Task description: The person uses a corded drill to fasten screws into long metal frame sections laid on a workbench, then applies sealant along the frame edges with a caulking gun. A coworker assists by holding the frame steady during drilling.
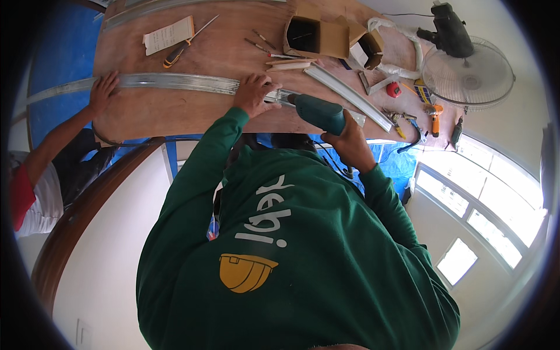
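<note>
A long, shiny metal profile lies along the wooden table. My left hand grips it near its right part, fingers over the top and thumb toward the near edge. In my right hand is a dark green power drill, held by its rear end. Its nose points left, at the profile just beside my left hand. The drill hides part of the metal below it, and the bit's tip is hard to make out. Farther left, a co-worker's hand rests on the same profile.
On the wooden tabletop lie a screwdriver, a paper note, a white channel, a red tape measure, pliers and an orange-handled tool. Cardboard boxes and a fan stand behind.
</note>
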Tool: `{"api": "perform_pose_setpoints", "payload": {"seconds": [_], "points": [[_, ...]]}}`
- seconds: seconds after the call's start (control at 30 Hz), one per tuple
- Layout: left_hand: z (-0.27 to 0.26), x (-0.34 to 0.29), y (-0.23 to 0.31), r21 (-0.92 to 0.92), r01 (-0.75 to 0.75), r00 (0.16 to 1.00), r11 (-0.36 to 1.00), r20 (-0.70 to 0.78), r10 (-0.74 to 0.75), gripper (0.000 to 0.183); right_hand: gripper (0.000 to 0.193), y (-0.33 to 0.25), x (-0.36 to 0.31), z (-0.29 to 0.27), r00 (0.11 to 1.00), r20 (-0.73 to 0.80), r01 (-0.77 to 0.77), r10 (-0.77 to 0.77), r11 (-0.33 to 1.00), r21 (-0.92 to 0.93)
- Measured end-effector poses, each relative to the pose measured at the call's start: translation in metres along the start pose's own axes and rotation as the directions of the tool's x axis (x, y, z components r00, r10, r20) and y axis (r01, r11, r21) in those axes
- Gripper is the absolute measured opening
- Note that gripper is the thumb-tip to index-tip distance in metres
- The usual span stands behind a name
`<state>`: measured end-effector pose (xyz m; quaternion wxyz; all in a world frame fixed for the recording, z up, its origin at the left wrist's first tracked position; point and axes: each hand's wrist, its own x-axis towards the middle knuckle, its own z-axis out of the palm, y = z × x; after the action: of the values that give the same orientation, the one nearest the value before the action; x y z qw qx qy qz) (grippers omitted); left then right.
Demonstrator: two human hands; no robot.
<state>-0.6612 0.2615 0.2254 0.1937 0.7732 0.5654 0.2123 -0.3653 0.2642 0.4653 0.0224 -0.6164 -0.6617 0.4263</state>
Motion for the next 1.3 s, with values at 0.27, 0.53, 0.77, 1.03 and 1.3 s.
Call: {"api": "perform_pose_setpoints", "payload": {"seconds": [0.27, 0.53, 0.77, 1.03, 1.3], "points": [[0.002, 0.0, -0.002, 0.003, -0.005, 1.0, 1.0, -0.008, 0.005, 0.067, 0.085, -0.011, 0.003, 0.0, 0.998, 0.053, -0.024, 0.024, 1.0, -0.011], [0.005, -0.001, -0.002, 0.038, 0.023, 1.0, 0.999, 0.01, -0.023, 0.068, 0.076, -0.018, 0.002, -0.003, 0.998, 0.058, -0.028, 0.03, 0.999, -0.028], [0.003, 0.0, 0.001, 0.05, 0.036, 0.999, 0.998, 0.031, -0.038, 0.069, 0.067, -0.032, 0.002, -0.009, 0.997, 0.066, -0.035, 0.035, 0.999, -0.009], [0.003, 0.0, 0.001, 0.055, 0.029, 0.999, 0.998, 0.019, -0.03, 0.069, 0.062, -0.026, 0.007, -0.009, 0.997, 0.071, 0.046, -0.043, 0.998, -0.039], [0.003, -0.001, 0.001, 0.029, 0.032, 0.999, 0.999, 0.03, -0.033, 0.069, 0.05, -0.051, 0.019, -0.005, 0.993, 0.103, 0.072, -0.052, 0.978, -0.196]]}}
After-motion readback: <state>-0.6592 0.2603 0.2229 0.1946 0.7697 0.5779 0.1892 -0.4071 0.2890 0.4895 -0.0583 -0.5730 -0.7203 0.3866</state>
